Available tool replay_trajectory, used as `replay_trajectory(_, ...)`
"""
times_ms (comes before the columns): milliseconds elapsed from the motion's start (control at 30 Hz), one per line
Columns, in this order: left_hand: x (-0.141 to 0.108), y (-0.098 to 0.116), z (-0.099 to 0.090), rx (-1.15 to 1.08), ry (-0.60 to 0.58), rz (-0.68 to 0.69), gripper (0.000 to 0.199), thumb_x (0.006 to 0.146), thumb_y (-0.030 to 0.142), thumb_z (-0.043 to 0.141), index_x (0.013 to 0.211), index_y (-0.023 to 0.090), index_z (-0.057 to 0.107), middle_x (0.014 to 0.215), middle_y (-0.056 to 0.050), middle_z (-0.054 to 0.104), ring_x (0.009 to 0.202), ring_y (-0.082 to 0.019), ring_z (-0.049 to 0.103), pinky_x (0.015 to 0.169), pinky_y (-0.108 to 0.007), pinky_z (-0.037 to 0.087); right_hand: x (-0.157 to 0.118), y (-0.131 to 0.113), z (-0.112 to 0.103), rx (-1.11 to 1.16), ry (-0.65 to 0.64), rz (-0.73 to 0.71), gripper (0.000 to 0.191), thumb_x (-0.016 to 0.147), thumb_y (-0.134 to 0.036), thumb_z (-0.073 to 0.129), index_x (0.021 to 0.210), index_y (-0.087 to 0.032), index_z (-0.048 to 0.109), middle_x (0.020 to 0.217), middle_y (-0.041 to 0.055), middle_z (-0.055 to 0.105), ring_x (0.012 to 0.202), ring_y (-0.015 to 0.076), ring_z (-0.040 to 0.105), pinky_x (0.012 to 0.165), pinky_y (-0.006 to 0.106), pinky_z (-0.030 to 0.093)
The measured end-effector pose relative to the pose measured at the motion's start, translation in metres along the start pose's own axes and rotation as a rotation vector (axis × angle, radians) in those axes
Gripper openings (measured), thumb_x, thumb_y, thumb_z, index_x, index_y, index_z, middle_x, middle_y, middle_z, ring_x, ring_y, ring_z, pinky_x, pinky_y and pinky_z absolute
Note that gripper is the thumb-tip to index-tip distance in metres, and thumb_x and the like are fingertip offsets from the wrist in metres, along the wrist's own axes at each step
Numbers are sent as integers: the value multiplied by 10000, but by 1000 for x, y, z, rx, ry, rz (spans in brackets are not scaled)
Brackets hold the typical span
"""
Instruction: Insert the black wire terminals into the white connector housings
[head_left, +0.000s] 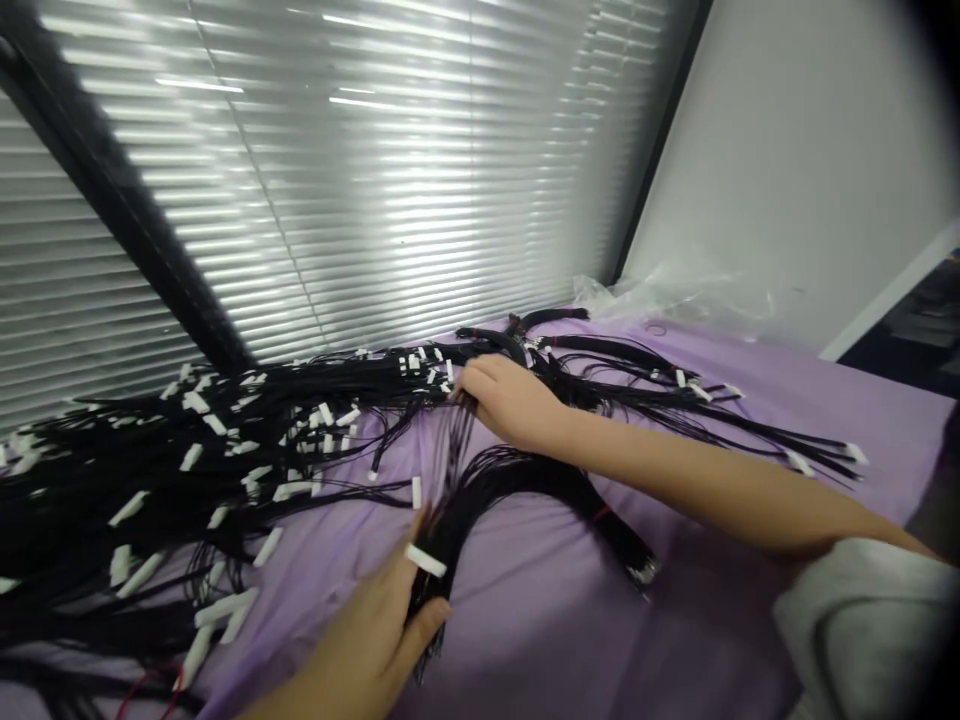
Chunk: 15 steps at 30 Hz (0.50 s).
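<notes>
So, thin black wires (225,450) spread in a thick tangle across the purple sheet (847,400), dozens of them ending in small white connectors (195,402), with the heaviest mass fanning toward the left of your view. Toward the far end, strands gather into thicker black bundles (607,350), and a few loose ends reach right with white tips. Your right hand (510,400) lies across the middle of this, fingers curled closed and pinching a sheaf of thin strands (459,440) that drop from the main mass. Your left hand (367,620), nearer you and slightly blurred, is closed around a looped bundle of black wires (525,478), with one white connector (426,560) lying against your fingers. That loop arcs over to a bound end (641,570) resting on the sheet, below your right forearm (697,490). White fabric (862,630) bunches at lower right, a crumpled plastic bag (637,290) sits by the wall, and slatted window blinds (337,170) fill the background.
</notes>
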<state>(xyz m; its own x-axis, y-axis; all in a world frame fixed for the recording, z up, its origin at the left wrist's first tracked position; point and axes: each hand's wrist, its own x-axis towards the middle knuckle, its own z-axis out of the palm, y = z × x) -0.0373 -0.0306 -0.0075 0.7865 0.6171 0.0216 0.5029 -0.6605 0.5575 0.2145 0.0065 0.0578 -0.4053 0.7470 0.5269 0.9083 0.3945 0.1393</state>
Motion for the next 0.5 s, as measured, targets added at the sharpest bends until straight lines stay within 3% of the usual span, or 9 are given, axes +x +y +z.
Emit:
replay_trajectory(67, 0, 4, -2, 118, -42, 83, 700, 908, 245, 428, 1511, 289, 74, 1534, -77, 259, 1377, -269, 318, 1098, -452, 319, 18, -9, -22, -36, 72, 24, 232, 853, -74, 394, 954, -105, 600, 941, 124, 633, 918, 222, 528, 848, 357, 399)
replay_trajectory(200, 0, 19, -13, 214, -150, 182, 624, 891, 421, 468, 1460, 212, 322, 1503, -114, 271, 1365, -336, 325, 1117, -473, 273, 38, -3, -66, -219, 196, 219, 260, 844, -58, 362, 976, -89, 584, 868, 122, 632, 813, 223, 574, 733, 353, 423)
replay_trajectory(300, 1, 23, -17, 187, -198, 151, 641, 866, 452, 502, 1428, 170, 382, 1479, -138, 305, 1337, -375, 361, 1108, -499, 281, 26, 43, -95, -413, 69, 476, 250, 910, -123, 353, 1000, -70, 581, 756, 80, 621, 703, 160, 598, 632, 280, 411)
replay_trajectory(367, 1, 18, -14, 152, -188, 171, 649, 845, 393, 549, 1440, 234, 345, 1489, -103, 278, 1339, -370, 358, 1095, -511, 303, 3, 87, -106, -442, -11, 488, 363, 975, -246, 311, 943, -37, 606, 777, 92, 620, 742, 142, 615, 641, 259, 411)
replay_trajectory(433, 0, 9, -8, 142, -158, 194, 663, 840, 336, 559, 1448, 288, 296, 1504, -66, 243, 1359, -340, 332, 1096, -499, 308, -28, 127, -107, -483, -71, 538, 377, 970, -313, 384, 835, -50, 619, 748, 67, 616, 694, 115, 606, 648, 257, 453)
replay_trajectory(500, -2, 0, -2, 159, -142, 174, 650, 864, 339, 525, 1455, 284, 261, 1512, -62, 238, 1373, -318, 314, 1104, -494, 295, -64, 155, -98, -510, -136, 542, 229, 919, -350, 518, 944, -148, 622, 884, 23, 638, 761, 126, 613, 679, 269, 510)
